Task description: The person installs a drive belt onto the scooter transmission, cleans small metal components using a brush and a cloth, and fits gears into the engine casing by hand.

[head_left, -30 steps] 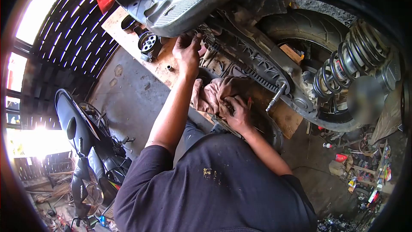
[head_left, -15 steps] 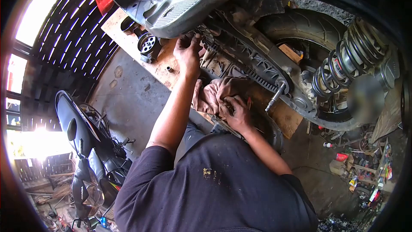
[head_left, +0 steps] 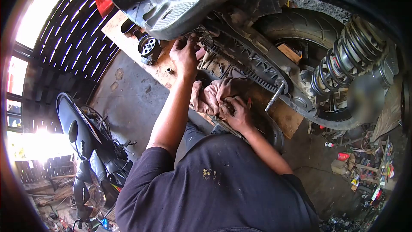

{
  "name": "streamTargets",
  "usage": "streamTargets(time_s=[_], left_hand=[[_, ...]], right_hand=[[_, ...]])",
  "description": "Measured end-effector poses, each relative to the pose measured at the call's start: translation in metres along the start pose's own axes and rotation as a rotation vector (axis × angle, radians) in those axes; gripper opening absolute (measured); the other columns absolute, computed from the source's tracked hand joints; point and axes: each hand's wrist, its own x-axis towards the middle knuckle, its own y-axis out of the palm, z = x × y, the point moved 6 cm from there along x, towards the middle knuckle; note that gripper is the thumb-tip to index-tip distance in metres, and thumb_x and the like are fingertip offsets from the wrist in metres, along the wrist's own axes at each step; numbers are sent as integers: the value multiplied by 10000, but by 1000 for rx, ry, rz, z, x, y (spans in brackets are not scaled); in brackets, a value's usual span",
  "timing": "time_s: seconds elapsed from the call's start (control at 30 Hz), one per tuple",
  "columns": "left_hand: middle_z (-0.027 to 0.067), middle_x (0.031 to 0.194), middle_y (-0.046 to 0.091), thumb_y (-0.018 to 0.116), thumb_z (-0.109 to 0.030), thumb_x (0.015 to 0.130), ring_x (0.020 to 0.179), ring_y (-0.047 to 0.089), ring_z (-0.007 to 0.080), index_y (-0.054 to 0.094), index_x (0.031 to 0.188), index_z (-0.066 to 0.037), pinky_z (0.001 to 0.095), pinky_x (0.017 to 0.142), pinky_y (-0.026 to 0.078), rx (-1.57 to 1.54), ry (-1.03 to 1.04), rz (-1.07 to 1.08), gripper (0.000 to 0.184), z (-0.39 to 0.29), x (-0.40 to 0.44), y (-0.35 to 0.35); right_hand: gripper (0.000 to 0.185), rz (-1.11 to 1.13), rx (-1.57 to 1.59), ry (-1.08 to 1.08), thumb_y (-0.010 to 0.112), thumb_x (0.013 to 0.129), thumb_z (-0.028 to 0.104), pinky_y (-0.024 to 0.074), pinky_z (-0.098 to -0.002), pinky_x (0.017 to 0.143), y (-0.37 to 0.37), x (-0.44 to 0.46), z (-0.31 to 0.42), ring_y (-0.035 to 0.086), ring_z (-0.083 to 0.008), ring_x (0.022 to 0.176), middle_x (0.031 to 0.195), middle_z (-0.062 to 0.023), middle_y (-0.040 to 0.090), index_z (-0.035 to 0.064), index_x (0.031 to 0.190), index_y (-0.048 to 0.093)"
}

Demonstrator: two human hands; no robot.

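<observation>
My left hand (head_left: 184, 58) reaches up to the front end of the scooter's opened transmission case (head_left: 251, 53). Its fingers are bent together against the parts there; anything pinched between them is hidden. Lower down, a crumpled, dirty pinkish rag (head_left: 211, 96) lies beside the case, and my right hand (head_left: 238, 115) has its fingers curled on the rag's right side. A toothed black belt-like strip (head_left: 257, 81) runs along the case above the rag. Near its end, a metal socket tool (head_left: 274, 98) sticks out of the case.
A wooden board (head_left: 159, 71) under the scooter carries a round pulley-like part (head_left: 148, 46) and a small metal socket (head_left: 170, 71). The rear wheel (head_left: 300, 28) and shock absorber (head_left: 343, 62) stand to the right. Another motorcycle (head_left: 92, 150) is at left; clutter (head_left: 365, 172) covers the right floor.
My left hand has shifted slightly down and left, its fingers still at the front of the case. My right hand stays on the rag.
</observation>
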Motion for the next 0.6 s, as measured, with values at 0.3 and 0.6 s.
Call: streamTargets(time_s=[0.3, 0.6], left_hand=[[23, 865, 661, 701, -56, 844, 733, 572, 82, 637, 979, 32, 212, 672, 463, 45, 71, 24, 173, -6, 0, 1], [50, 855, 686, 701, -27, 812, 755, 600, 84, 644, 1012, 39, 235, 710, 479, 236, 348, 63, 218, -16, -2, 5]], right_hand=[[251, 9, 1, 21, 670, 820, 179, 487, -376, 763, 1, 0, -2, 595, -331, 894, 953, -151, 586, 54, 1035, 636], [265, 22, -49, 72, 653, 828, 268, 319, -508, 963, 5, -3, -12, 589, -302, 953, 968, -95, 601, 120, 1047, 642]])
